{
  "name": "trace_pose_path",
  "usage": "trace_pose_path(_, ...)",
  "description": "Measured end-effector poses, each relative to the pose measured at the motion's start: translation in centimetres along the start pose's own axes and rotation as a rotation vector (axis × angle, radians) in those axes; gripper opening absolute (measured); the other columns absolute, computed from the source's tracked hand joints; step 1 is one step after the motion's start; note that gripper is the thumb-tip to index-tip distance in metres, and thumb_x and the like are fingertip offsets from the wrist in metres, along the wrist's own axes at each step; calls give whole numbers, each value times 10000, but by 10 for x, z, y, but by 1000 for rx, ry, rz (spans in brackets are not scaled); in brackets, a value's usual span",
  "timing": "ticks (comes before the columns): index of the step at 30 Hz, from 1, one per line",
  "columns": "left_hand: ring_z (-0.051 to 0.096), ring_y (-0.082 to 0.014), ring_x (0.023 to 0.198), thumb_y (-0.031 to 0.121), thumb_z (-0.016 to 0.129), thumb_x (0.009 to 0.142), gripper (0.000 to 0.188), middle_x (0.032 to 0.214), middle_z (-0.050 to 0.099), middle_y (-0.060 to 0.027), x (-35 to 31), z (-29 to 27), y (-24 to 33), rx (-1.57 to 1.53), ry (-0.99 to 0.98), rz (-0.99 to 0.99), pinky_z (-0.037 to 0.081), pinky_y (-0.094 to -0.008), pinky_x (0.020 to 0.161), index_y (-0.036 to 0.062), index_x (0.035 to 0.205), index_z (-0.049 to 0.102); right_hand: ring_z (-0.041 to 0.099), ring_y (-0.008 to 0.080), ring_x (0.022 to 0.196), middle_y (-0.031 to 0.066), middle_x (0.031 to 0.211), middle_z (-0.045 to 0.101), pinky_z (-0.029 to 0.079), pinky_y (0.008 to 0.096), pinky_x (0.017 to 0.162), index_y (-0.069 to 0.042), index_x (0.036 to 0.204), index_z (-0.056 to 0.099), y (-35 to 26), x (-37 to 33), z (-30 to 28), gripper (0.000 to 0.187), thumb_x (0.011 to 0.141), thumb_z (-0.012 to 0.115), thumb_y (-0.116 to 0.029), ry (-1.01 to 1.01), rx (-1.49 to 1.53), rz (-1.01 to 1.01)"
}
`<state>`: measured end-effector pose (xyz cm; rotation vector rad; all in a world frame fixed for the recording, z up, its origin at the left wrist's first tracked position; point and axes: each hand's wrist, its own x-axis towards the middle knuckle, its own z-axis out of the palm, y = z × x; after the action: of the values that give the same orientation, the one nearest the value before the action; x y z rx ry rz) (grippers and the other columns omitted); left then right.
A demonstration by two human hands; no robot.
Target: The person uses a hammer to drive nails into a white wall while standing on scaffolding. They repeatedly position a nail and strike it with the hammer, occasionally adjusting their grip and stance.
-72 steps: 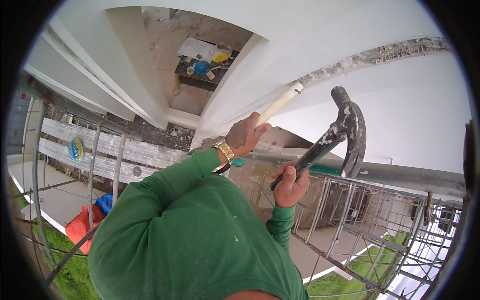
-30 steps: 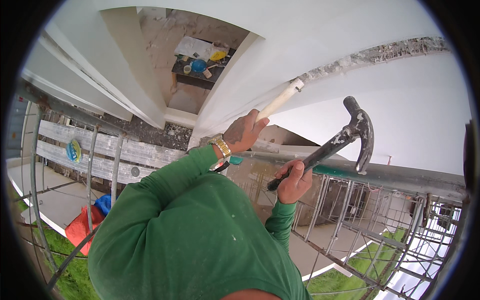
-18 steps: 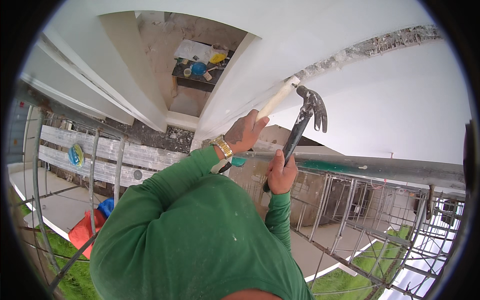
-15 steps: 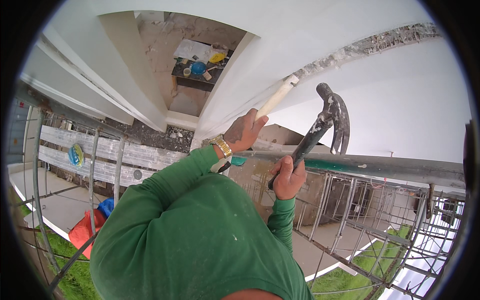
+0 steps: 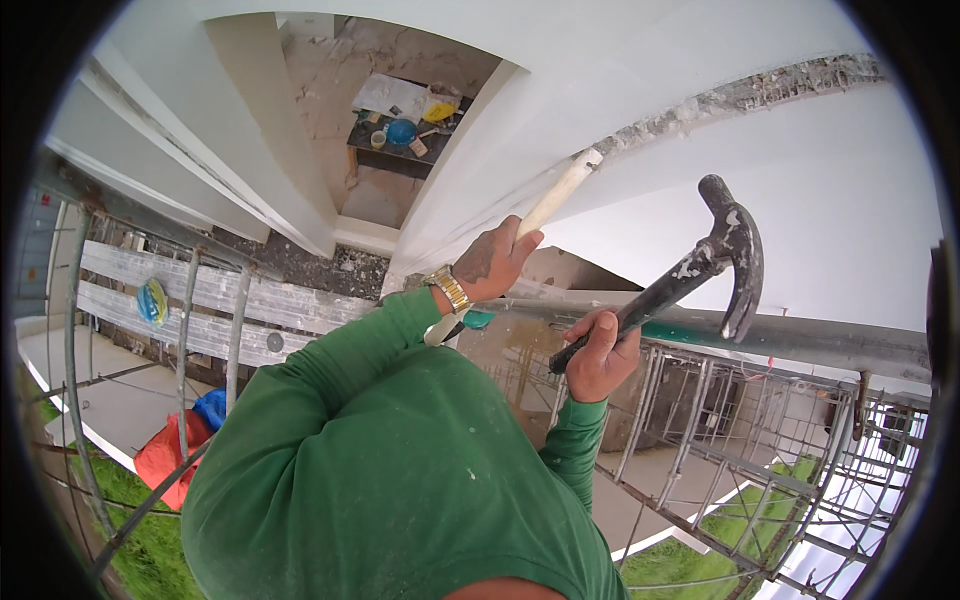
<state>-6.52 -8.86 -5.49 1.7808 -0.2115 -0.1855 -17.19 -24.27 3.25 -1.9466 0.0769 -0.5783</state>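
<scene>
My left hand [image 5: 490, 262] is closed around a cream-coloured, plaster-dusted chisel [image 5: 556, 198]. Its far end meets the near end of a rough chipped groove [image 5: 735, 103] in the white wall [image 5: 640, 205]. In my right hand [image 5: 604, 362] is a black claw hammer [image 5: 690, 268], gripped low on its handle. White smears cover the hammer's head, which stands apart from the chisel, to its right. How the chisel's tip sits in the wall is too small to tell.
A metal rail [image 5: 800, 342] runs below the hammer, with scaffolding [image 5: 700, 420] beyond it. Scaffold planks [image 5: 210, 275] and upright bars [image 5: 187, 330] stand at left. Through an opening, a table [image 5: 400, 160] holds a blue helmet [image 5: 401, 132]. Red cloth [image 5: 170, 460] hangs lower left.
The hammer and my right hand have swung right and slightly down, farther from the chisel. My left hand and the chisel hold nearly the same place at the groove.
</scene>
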Motion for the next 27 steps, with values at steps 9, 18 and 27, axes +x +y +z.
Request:
trace_pose_path(9, 627, -449, 663, 461, 491, 1066, 494, 684, 610, -248, -1, 3, 0, 7, 14, 35, 459, -507, 591, -26, 981, 499, 539, 117, 542, 70, 681, 551, 422, 265, 497, -23, 977, 525, 58, 3, 17, 420, 1052, 566, -434, -270, -288, 164)
trace_pose_path(18, 633, -420, 632, 473, 478, 1068, 506, 652, 605, -220, -3, -1, 3, -7, -22, -22, 476, -496, 585, -25, 980, 501, 532, 145, 539, 91, 708, 562, 425, 267, 493, -17, 1020, 496, -18, 1, 8, 494, 1049, 526, -509, -72, 168, -302)
trace_pose_path(27, 639, -404, 631, 452, 497, 1067, 484, 663, 611, -212, 3, -2, 8, -5, -26, -13, 481, -489, 584, -23, 976, 509, 515, 123, 513, 24, 575, 500, 424, 280, 482, -48, 945, 505, 19, -1, 13, 345, 1090, 493, -360, -81, -90, 182)
